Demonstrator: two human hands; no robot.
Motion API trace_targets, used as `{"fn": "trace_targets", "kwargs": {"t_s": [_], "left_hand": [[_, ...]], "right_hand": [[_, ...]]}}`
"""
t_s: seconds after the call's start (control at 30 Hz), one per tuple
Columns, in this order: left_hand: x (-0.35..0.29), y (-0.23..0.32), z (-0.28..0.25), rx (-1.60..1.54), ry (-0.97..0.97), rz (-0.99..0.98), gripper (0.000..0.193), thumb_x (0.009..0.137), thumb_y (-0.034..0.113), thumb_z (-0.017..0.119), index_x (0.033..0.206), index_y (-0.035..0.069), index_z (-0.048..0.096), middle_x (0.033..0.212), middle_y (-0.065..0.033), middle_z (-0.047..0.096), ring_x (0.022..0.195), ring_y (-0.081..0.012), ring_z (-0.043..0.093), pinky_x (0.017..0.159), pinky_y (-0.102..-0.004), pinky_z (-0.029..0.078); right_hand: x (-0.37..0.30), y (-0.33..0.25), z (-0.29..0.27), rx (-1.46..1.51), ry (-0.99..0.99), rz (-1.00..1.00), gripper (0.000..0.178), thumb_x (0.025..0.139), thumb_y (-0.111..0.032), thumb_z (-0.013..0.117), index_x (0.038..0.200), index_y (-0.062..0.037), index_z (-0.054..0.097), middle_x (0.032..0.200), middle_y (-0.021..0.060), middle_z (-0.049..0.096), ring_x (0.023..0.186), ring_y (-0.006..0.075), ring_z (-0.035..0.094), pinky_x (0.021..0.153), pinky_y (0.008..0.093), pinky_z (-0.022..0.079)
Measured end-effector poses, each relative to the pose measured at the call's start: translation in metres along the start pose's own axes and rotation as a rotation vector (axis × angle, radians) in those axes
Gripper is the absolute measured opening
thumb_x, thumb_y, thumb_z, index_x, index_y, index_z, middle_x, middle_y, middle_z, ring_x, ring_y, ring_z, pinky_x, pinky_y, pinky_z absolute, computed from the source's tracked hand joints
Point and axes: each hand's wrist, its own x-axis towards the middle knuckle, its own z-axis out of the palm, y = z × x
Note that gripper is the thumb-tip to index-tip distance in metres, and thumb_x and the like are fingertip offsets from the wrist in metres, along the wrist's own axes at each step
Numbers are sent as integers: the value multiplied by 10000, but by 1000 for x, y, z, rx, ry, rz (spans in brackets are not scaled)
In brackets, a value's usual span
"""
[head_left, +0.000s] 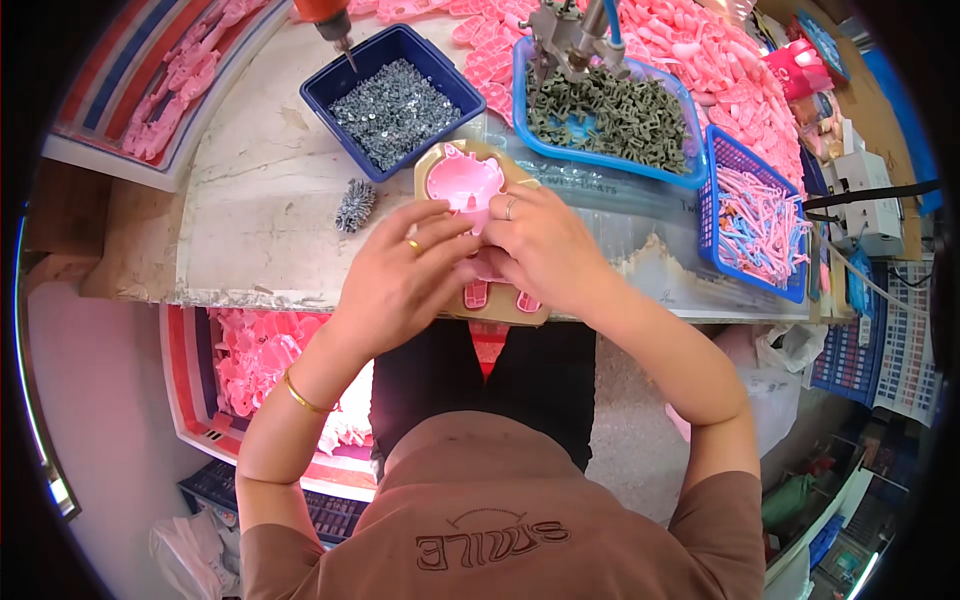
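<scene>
Right grip (pixel 545 245), fingertips bunched, and left grip (pixel 405 265), fingers bent, are at one pink plastic shell (pixel 460 180) on one tan jig (pixel 503 312); how firmly either holds, I cannot tell. Beyond them: one navy tray (pixel 432 147), one light-blue tray (pixel 612 171); rightward, one blue basket (pixel 752 281).

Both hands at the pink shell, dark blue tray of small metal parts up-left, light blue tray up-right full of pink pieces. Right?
One error: the light blue tray holds dark grey-green pieces, not pink ones, as the head view shows. The rest stands: left hand and right hand at the pink shell, dark blue tray of small metal parts up-left.
</scene>
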Motion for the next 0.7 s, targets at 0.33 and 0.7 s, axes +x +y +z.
{"fn": "trace_targets", "kwargs": {"t_s": [0.33,0.7], "left_hand": [[-10,-4,6,111,-174,21,317,811,257,730,1069,98,639,1191,-79,582,1251,-304,488,1085,-471,389],[-8,0,10,132,-183,11,353,805,261,738,1097,94,633,1231,-87,571,1253,-325,482,1089,-488,377]], "right_hand": [[-25,-5,-25,-25,-29,183,143,750,-141,716,852,-75,642,848,65,588,874,273,598,740,386,501],[-35,-3,-17,-129,117,210,107,762,-137,711,796,-83,626,770,46,589,781,252,614,667,394,502]]}}
